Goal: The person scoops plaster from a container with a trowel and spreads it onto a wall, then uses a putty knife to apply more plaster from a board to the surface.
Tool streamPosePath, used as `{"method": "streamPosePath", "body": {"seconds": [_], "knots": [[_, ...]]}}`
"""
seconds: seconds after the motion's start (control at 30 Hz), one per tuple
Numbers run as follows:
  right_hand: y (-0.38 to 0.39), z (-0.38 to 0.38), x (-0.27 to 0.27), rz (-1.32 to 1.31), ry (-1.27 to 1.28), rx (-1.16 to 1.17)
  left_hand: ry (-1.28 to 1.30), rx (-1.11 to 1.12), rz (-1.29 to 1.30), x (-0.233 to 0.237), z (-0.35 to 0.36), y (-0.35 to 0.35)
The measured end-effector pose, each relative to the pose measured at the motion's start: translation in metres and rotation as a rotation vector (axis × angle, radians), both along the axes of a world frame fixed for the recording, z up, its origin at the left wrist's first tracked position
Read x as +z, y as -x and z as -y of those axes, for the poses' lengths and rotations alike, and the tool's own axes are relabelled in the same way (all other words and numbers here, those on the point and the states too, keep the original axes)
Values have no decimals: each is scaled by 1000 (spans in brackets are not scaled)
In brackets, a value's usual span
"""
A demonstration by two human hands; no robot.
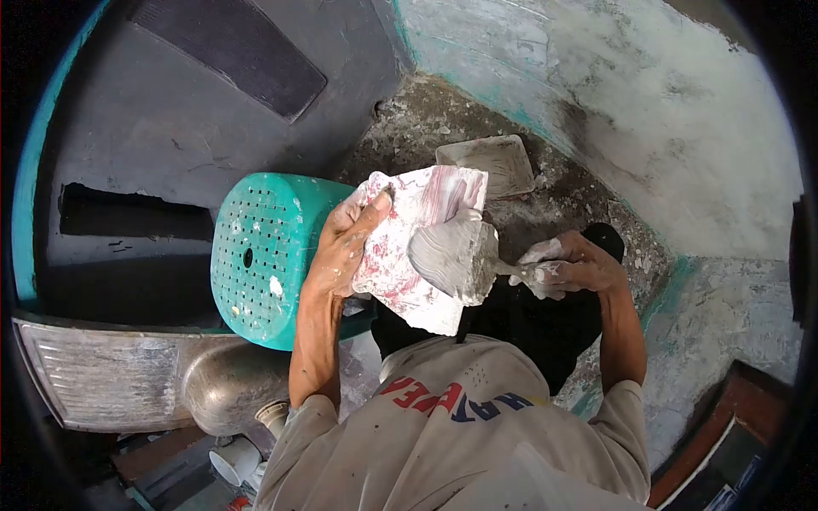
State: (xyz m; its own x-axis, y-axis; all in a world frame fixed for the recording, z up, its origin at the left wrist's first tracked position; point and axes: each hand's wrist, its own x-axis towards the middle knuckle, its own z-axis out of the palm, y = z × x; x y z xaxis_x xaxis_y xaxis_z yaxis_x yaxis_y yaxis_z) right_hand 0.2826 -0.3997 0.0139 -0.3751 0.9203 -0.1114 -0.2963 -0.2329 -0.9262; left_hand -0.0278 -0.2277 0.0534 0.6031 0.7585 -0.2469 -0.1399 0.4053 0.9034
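Observation:
My left hand point(348, 243) is closed on the left edge of a flat board point(396, 247) smeared white and red, its thumb lying on top. Over the board's right part is a putty knife point(504, 267), its blade hidden under a thick load of grey-white putty point(456, 260) with curved ridges. My right hand point(573, 267) grips the knife's handle, and its fingers are coated with white putty. The putty appears to touch the board's surface. Dark streaks of putty mark the board's upper right area.
A green perforated plastic stool point(260, 255) stands left of my left hand. Beyond the board, a putty-stained tray point(490, 162) lies on the dirty floor near the patchy wall point(648, 111). A metal sink point(111, 375) is at lower left, and a brown wooden frame point(724, 434) at lower right.

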Motion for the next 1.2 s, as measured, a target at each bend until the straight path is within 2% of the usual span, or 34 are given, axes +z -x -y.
{"method": "streamPosePath", "body": {"seconds": [0.17,0.23,0.27,0.3,0.37,0.4,0.5,0.53,0.57,0.63,0.73,0.77,0.8,0.9,0.93,1.07,1.13,1.2], "knots": [[-19,31,-45,148,71,9,45,14,-35,-9,-10,15],[-17,45,-54,264,201,-109,37,186,19,5,-5,8],[-16,52,-49,414,325,-159,39,131,73,4,-9,12],[-10,54,-48,417,318,-155,33,137,76,4,-9,9],[6,60,-47,551,36,-569,9,236,53,5,-7,0],[10,60,-48,864,-152,-694,13,224,50,2,-6,-4],[5,67,-24,949,-157,-797,-84,320,-31,-12,-3,-12],[0,62,-4,923,-347,-717,-214,324,-64,-16,-2,-13],[-2,57,19,926,-345,-722,-346,331,-93,-18,0,-14],[1,51,53,1181,-429,-497,-350,339,-120,-6,9,-23],[3,45,59,1317,-355,-528,-438,384,-82,-1,15,-28],[5,45,63,1323,-355,-525,-422,365,-204,-2,17,-21],[6,44,67,1436,-421,-480,-408,350,-325,-2,18,-17],[9,40,68,1625,-604,-452,-396,397,-338,-8,20,-16],[10,41,68,1702,-706,-476,-437,425,-238,-12,19,-22],[9,45,70,1673,-630,-533,-377,485,-182,-16,21,-30],[8,44,65,1615,-607,-539,-439,522,-151,-12,19,-34],[8,46,63,1595,-564,-534,-424,493,-178,-10,20,-30]]}}
